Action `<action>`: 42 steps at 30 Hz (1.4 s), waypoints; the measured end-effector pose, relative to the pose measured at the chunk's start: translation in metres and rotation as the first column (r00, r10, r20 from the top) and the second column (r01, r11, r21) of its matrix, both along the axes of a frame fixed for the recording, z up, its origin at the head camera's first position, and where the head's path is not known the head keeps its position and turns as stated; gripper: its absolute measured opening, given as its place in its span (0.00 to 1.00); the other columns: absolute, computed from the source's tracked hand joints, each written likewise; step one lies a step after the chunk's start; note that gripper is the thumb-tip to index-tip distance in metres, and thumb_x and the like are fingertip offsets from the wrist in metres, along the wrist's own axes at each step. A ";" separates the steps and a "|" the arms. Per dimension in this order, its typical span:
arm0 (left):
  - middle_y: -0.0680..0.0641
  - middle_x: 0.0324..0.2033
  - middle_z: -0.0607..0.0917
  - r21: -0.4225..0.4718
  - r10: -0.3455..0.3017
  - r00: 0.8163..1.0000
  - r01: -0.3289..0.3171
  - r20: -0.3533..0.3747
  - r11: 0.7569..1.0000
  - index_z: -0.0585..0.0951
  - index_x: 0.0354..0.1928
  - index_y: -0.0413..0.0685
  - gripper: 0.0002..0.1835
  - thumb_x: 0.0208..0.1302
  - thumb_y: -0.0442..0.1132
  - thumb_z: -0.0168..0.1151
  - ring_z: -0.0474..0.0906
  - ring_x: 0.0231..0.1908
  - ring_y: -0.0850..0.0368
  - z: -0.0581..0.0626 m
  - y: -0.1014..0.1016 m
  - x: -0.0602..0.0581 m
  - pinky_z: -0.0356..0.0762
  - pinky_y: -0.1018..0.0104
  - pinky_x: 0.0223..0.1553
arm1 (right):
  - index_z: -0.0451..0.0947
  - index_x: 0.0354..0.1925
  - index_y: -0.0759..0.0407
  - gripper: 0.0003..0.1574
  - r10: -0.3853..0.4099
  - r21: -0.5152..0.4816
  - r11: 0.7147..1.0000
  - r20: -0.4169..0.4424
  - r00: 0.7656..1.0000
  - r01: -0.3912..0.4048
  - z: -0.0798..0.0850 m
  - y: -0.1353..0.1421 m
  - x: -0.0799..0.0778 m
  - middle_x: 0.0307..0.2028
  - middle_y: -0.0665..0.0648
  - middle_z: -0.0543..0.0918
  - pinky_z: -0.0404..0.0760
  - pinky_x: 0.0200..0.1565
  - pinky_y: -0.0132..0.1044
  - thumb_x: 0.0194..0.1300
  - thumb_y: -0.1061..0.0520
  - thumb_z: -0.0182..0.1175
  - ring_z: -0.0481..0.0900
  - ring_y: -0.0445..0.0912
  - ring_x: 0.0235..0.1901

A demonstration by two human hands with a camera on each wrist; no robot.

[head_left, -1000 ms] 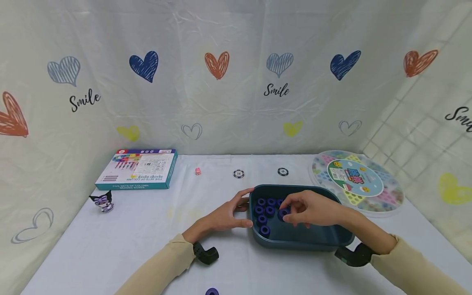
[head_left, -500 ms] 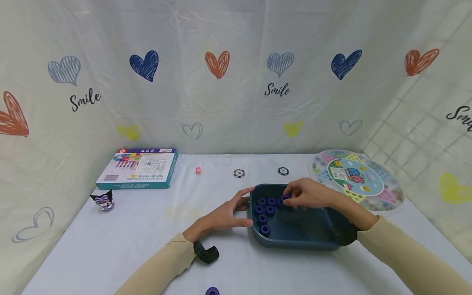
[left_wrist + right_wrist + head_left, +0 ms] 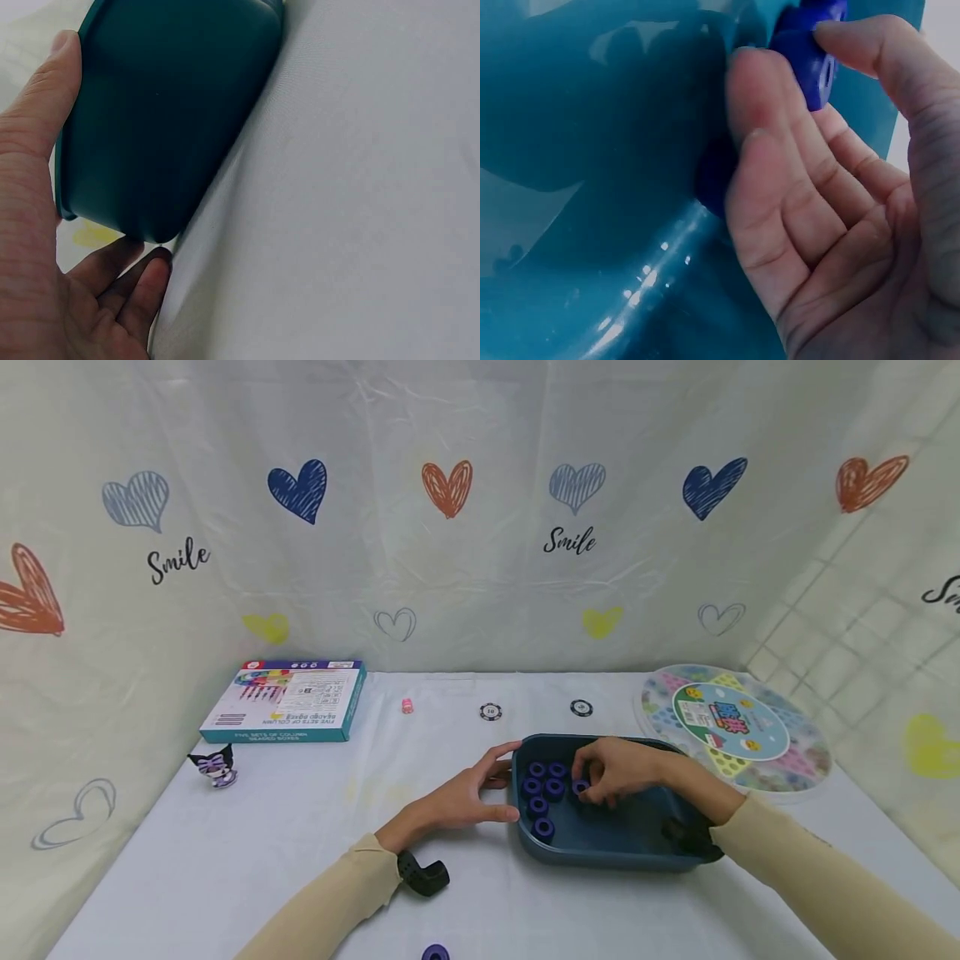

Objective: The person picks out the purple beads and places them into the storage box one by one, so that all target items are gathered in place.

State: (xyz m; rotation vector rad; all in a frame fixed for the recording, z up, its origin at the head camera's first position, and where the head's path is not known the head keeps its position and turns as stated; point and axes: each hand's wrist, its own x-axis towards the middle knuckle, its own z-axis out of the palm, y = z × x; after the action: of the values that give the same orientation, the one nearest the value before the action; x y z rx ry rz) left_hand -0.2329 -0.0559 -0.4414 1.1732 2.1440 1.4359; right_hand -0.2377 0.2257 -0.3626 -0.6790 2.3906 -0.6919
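Inside the dark teal tub (image 3: 622,839) are several purple ring-shaped beads (image 3: 543,829), grouped at its left end. My right hand (image 3: 622,770) reaches into the tub and pinches one purple bead (image 3: 581,786) between thumb and fingers. In the right wrist view this bead (image 3: 814,71) looks blue, under the thumb tip. Another bead (image 3: 714,176) shows partly behind the fingers. My left hand (image 3: 461,797) holds the tub's left end, thumb toward the near side and fingers at the far corner. In the left wrist view the thumb lies along the tub's wall (image 3: 172,112).
One purple bead (image 3: 435,952) lies at the near table edge. Behind the tub are two poker chips (image 3: 491,712) and a small pink figure (image 3: 407,706). A flat box (image 3: 285,702) and a black-eared figurine (image 3: 215,767) stand left; a round game board (image 3: 731,722) lies right.
My right hand moved toward the tub's far side, then came back a little nearer, its fingers pinching a bead. My left hand stayed at the tub's end.
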 end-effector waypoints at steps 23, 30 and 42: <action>0.49 0.62 0.64 0.002 -0.001 1.000 0.001 -0.008 1.000 0.45 0.69 0.63 0.49 0.51 0.63 0.60 0.67 0.56 0.61 -0.001 -0.001 0.001 0.63 0.61 0.58 | 0.70 0.25 0.54 0.11 0.055 0.055 0.997 -0.154 0.987 -0.047 -0.001 -0.002 0.002 0.17 0.46 0.73 0.73 0.22 0.32 0.54 0.55 0.64 0.72 0.39 0.18; 0.48 0.62 0.64 -0.002 -0.002 1.000 0.002 -0.007 1.000 0.44 0.69 0.64 0.49 0.51 0.63 0.60 0.67 0.56 0.60 0.000 0.000 0.001 0.63 0.60 0.58 | 0.70 0.24 0.52 0.09 0.070 0.066 0.996 -0.244 0.967 -0.055 0.005 0.002 0.004 0.16 0.43 0.70 0.67 0.22 0.30 0.55 0.56 0.61 0.67 0.38 0.17; 0.49 0.63 0.64 -0.005 0.000 1.000 0.000 0.008 1.000 0.44 0.69 0.65 0.48 0.51 0.62 0.61 0.67 0.56 0.60 -0.001 0.000 0.000 0.63 0.60 0.58 | 0.70 0.28 0.52 0.06 0.044 0.033 0.999 -0.293 0.955 -0.036 0.026 -0.004 0.021 0.17 0.45 0.71 0.68 0.21 0.30 0.60 0.58 0.57 0.67 0.38 0.17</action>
State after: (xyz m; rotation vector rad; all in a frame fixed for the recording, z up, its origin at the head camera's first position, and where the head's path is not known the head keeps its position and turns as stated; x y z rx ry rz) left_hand -0.2327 -0.0557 -0.4419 1.1639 2.1408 1.4326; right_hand -0.2170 0.2216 -0.3369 -0.8691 2.6420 -0.5728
